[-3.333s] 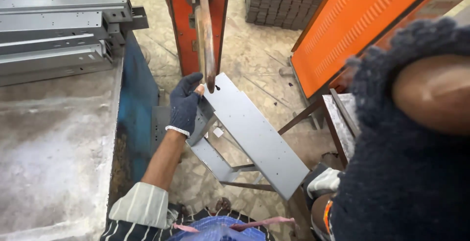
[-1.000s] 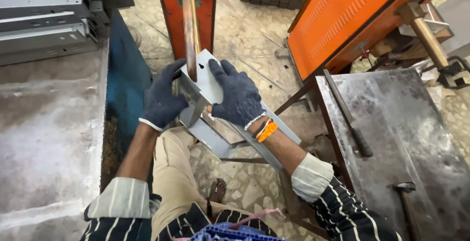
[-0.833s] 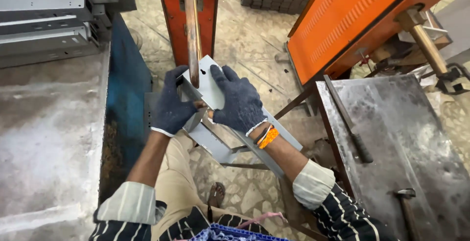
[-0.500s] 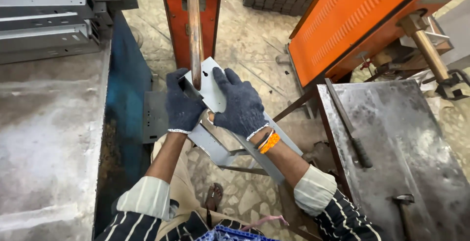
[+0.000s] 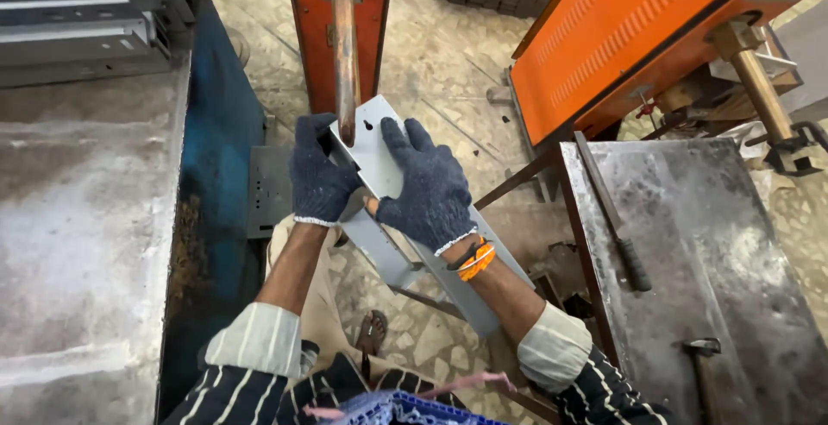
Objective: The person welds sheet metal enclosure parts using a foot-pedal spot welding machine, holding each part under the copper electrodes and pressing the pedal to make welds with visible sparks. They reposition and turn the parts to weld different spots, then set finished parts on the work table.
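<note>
Both gloved hands — left hand (image 5: 319, 179), right hand (image 5: 427, 192) — press a grey metal bracket (image 5: 379, 144) under a copper rod (image 5: 344, 45).

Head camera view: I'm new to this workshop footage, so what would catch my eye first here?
Centre frame, two dark-gloved hands, the left hand and the right hand, press a grey metal bracket up against a copper rod hanging from an orange machine column. To the right, a slanted orange louvred panel looms over a steel table.

Cracked stone floor (image 5: 448, 54), steel tables (image 5: 724, 244), orange cabinet (image 5: 621, 37)
</note>
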